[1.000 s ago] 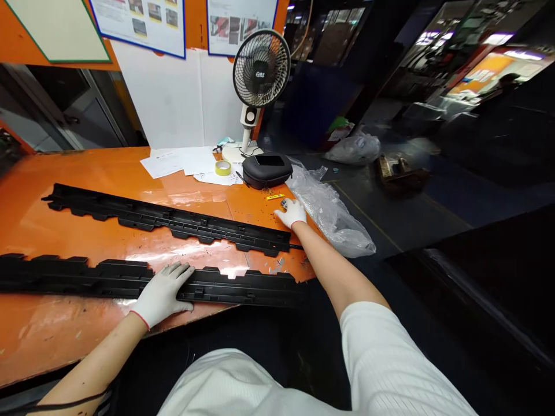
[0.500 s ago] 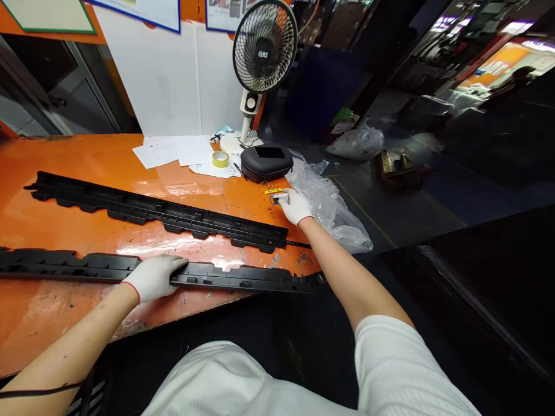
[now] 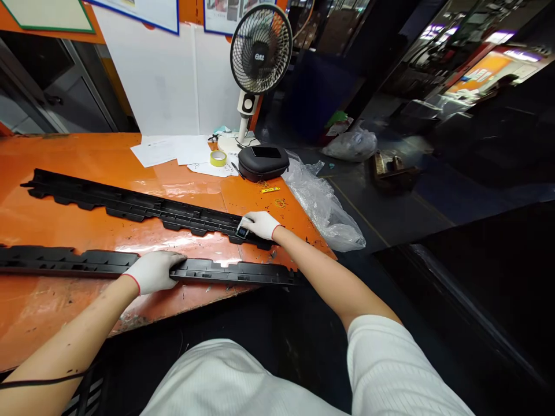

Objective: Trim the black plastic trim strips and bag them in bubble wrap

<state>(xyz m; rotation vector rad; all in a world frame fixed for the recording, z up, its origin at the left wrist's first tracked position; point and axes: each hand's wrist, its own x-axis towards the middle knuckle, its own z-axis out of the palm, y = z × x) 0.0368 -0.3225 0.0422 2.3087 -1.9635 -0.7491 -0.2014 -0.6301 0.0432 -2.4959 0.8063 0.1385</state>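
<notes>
Two long black plastic trim strips lie across the orange table (image 3: pixel 52 150). My left hand (image 3: pixel 152 271), in a white glove, rests on top of the near strip (image 3: pixel 225 273) and grips it about midway along. My right hand (image 3: pixel 259 225), also gloved, holds a small dark tool (image 3: pixel 241 232) over the right end of the far strip (image 3: pixel 130 204).
A desk fan (image 3: pixel 259 52) stands at the table's back edge beside a black zip case (image 3: pixel 263 162), a roll of yellow tape (image 3: pixel 218 158) and loose papers (image 3: pixel 173 149). A crumpled clear plastic bag (image 3: pixel 325 205) hangs off the right corner. A small yellow label (image 3: pixel 270 189) lies near it.
My right hand picked up a small tool near the yellow label and moved back left to the end of the far strip. My left hand closed over the near strip.
</notes>
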